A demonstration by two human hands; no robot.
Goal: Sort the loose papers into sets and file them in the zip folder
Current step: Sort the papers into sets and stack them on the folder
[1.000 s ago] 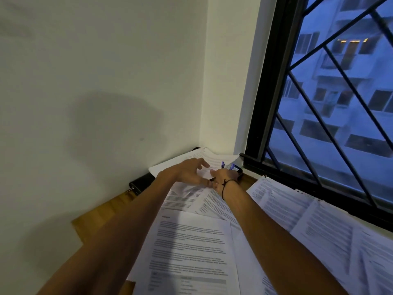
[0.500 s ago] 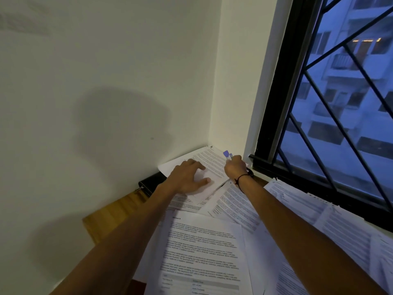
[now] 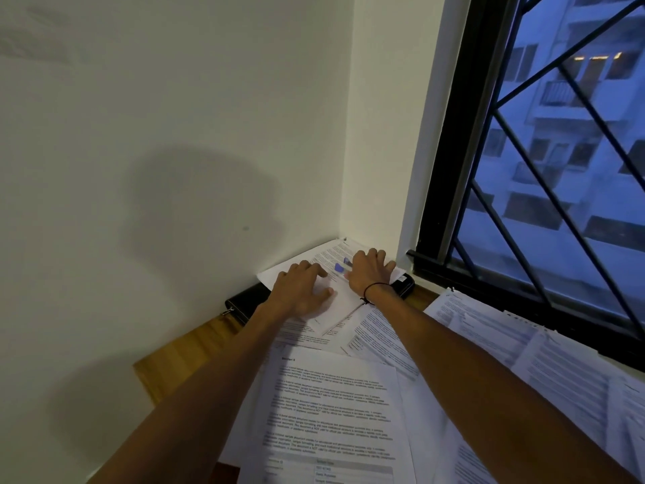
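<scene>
Two hands lie flat, fingers spread and holding nothing, on one paper set [image 3: 323,270] in the bench's far corner: left hand [image 3: 302,291], right hand [image 3: 370,270]. One black zip folder [image 3: 249,302] lies beneath it. Many loose papers [image 3: 335,406] overlap nearby.

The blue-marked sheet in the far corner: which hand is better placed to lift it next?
Probably the right hand. It lies flat on the far sheet beside the blue markers, near its window-side edge. The left hand rests lower, on a nearer sheet's corner, and could hold the pile down.
</scene>
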